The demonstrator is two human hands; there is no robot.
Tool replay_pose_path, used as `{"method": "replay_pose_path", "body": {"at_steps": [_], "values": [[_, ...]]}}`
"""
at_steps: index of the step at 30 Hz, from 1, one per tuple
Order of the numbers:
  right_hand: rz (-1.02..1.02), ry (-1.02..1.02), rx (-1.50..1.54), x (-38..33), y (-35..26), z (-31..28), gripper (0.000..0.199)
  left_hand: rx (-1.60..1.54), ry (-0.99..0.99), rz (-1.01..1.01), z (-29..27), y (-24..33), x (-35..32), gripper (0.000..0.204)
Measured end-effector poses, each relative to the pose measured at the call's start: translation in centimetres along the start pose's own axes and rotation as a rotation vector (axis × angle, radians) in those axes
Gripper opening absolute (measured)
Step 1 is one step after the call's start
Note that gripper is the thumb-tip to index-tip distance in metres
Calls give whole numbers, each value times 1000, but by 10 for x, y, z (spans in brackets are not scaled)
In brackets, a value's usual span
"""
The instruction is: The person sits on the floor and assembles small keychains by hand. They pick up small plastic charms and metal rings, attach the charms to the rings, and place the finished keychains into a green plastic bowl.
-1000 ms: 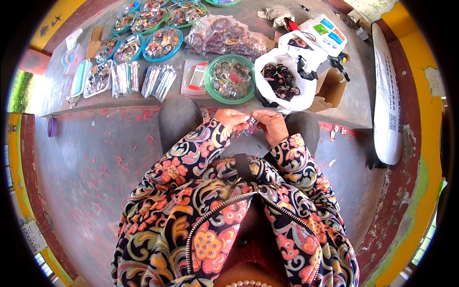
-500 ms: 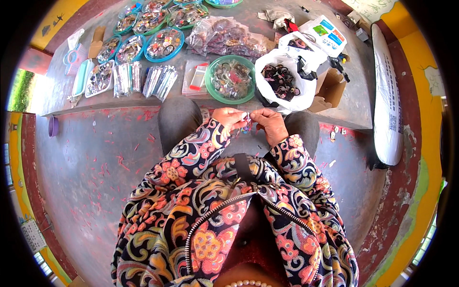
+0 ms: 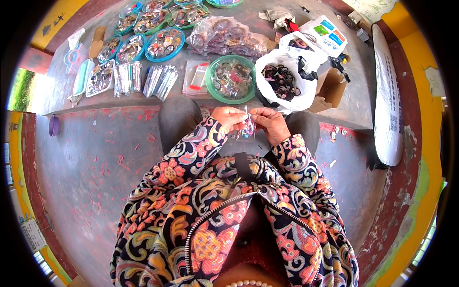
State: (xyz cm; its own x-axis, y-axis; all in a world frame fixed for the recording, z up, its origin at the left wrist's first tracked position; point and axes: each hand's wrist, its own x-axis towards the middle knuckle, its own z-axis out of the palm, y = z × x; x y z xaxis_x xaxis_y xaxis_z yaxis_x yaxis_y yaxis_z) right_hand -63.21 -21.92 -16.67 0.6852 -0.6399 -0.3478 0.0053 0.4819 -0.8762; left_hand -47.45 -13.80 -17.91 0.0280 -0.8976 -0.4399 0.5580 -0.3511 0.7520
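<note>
Between my knees, my left hand (image 3: pixel 229 117) and my right hand (image 3: pixel 270 123) meet fingertip to fingertip. Both are closed in a pinch on a small bundle in a clear wrapper with pink, blue and purple bits (image 3: pixel 247 129), which hangs below the fingers. Its exact kind is too small to make out. Just beyond my hands stands a green round basket (image 3: pixel 209 84) of hair ties and small trinkets in clear wrappers. To its right, a white plastic bag (image 3: pixel 306 91) holds dark hair ties (image 3: pixel 279 82).
Along the raised ledge are a blue-rimmed basket (image 3: pixel 181 47), a heap of clear bags (image 3: pixel 227 36), slim wrapped packs (image 3: pixel 160 82), a white tray (image 3: pixel 99 78) and an open cardboard box (image 3: pixel 330 88). A white board (image 3: pixel 386 95) leans at the right. Red scraps litter the floor.
The small wrapped bundle now hangs lower and shows more between my fingers. My right hand has shifted slightly; the things on the ledge have stayed put.
</note>
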Motion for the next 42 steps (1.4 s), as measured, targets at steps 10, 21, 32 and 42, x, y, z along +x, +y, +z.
{"method": "replay_pose_path", "body": {"at_steps": [10, 21, 32, 42], "values": [[-2, 18, -14, -3, -1, 2, 18, -51, 11, -82, -1, 2, -3, 21], [-59, -41, -31, -2, 4, -3, 11, -228, -11, -102, -7, -2, -1, 20], [-150, -82, -141, -2, 5, 1, 12, -340, -115, -188, -15, 3, 3, 17], [-179, -131, -241, 0, 7, -2, 14, -133, -16, -55, -14, -5, 2, 20]]}}
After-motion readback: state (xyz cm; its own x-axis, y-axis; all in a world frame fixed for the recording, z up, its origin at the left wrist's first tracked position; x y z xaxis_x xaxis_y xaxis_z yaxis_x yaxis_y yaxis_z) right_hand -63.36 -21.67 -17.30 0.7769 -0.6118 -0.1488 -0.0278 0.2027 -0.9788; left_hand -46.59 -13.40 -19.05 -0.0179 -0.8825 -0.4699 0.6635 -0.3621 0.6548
